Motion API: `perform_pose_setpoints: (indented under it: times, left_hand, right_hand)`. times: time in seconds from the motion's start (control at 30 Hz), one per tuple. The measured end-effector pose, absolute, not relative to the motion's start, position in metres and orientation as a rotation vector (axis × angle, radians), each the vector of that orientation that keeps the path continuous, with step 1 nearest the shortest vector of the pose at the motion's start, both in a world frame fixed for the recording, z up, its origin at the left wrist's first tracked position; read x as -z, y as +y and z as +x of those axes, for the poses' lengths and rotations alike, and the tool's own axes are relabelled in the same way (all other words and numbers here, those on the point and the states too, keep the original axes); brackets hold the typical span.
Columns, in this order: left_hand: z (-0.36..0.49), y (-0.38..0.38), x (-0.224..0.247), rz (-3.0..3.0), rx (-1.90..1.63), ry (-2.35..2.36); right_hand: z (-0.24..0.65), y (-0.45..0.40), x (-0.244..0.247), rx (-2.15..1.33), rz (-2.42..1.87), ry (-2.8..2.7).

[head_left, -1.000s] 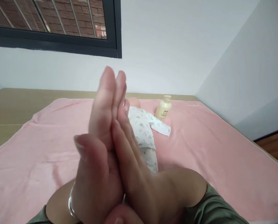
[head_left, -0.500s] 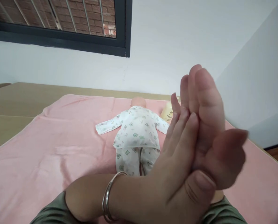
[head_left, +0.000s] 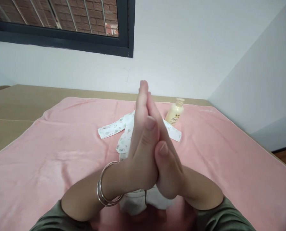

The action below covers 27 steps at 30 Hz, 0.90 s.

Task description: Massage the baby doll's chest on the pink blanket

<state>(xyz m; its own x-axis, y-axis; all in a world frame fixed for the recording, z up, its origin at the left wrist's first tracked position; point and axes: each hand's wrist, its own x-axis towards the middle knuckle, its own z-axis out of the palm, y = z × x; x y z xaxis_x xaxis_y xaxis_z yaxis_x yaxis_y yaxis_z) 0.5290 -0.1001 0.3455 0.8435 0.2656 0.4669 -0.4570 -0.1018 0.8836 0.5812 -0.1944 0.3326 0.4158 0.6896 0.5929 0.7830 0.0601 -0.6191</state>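
My left hand and my right hand are pressed palm to palm in the middle of the view, with fingers stretched out and pointing up and away. Nothing shows between them. Silver bangles circle my left wrist. Behind and below my hands lies a doll in a white printed top and trousers, its arms spread. My hands hide its head and most of its body. Beyond its right-side sleeve stands a pale yellow pump bottle.
A pink blanket covers most of a wooden surface. Behind it rises a white wall with a dark-framed window at the upper left. Another wall stands at the right.
My hands have come from the right to the middle and turned upright, palms still together. The whole bottle and the doll's right-side sleeve now show, while its head and torso are mostly covered.
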Motion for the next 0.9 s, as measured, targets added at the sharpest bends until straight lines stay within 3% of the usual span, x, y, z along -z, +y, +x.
perform_pose_setpoints:
  times: [0.2, 0.43, 0.7, 0.9]
  left_hand:
    - [0.54, -0.109, -0.326, 1.717, -0.716, -0.401]
    - [0.555, -0.1, -0.326, 1.656, -0.678, -0.346]
    - [0.6, -0.067, -0.324, 1.416, -0.851, -0.06]
    - [0.681, -0.004, -0.266, 1.568, -0.778, 0.416]
  right_hand:
    - [0.583, -0.185, -0.344, 0.01, -1.51, -1.095]
    - [0.588, -0.18, -0.335, 0.011, -1.552, -1.061]
    - [0.606, -0.169, -0.334, -0.113, -1.411, -1.144]
    - [0.659, -0.156, -0.316, -0.126, -1.758, -1.073]
